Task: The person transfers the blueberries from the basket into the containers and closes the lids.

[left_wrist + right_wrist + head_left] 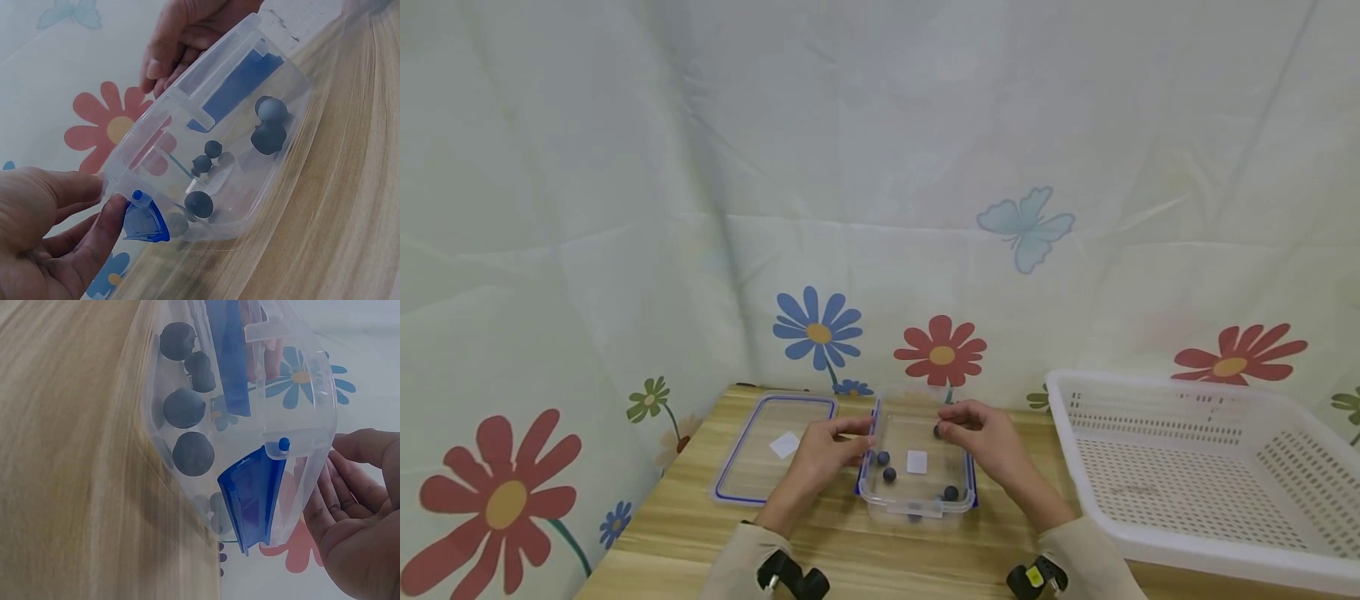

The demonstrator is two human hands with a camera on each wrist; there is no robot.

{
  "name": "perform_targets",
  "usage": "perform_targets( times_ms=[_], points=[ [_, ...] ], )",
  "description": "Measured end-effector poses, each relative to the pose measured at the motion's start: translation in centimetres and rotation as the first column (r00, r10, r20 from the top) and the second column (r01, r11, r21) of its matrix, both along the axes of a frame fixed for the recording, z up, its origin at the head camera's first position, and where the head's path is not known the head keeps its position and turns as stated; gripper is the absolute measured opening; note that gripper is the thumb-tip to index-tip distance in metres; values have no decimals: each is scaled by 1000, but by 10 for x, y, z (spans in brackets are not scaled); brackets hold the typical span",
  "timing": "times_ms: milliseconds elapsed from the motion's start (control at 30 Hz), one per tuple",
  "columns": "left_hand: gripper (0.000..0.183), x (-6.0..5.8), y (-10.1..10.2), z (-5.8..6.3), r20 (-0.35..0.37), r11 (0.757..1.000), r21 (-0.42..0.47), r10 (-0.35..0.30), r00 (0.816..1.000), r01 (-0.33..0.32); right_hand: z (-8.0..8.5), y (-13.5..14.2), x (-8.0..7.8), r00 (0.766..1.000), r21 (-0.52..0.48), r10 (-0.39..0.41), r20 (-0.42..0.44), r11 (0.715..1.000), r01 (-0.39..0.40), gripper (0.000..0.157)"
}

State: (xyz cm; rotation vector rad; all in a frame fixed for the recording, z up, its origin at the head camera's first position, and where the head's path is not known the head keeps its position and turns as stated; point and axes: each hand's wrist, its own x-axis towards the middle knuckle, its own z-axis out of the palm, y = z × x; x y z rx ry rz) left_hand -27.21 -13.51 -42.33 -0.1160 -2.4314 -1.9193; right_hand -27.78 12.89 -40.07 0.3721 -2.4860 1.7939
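A clear plastic food container (917, 504) with blue latches stands uncovered on the table, several dark balls (889, 474) lying on its bottom. My left hand (829, 450) holds the container at its left rim; in the left wrist view its fingertips meet the corner beside a blue latch (147, 222). On the far right side, my right hand (981, 437) is at the rim with thumb and fingers close together. A dark ball (937, 432) shows by those fingertips in the head view. The right wrist view shows thumb at the rim, fingertips partly hidden behind the plastic.
Left of the container lies a clear lid (752, 454) with a blue seal and a white label. A large white perforated basket (1078, 479) stands at the right. Behind the wooden table (677, 533) hangs a flowered curtain (880, 167).
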Motion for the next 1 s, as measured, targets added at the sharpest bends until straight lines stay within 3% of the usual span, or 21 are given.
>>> perform_targets(
  times_ms=[733, 1000],
  points=[
    [31, 3, 0, 4, -5, 1000, -10, -2, 1000, 2, 1, 1, 2, 1000, -20, 2, -11, 1000, -3, 17],
    [34, 4, -7, 10, 6, 1000, 16, -16, 1000, 16, 11, -3, 9, 1000, -36, 19, -20, 999, -20, 21]
  ],
)
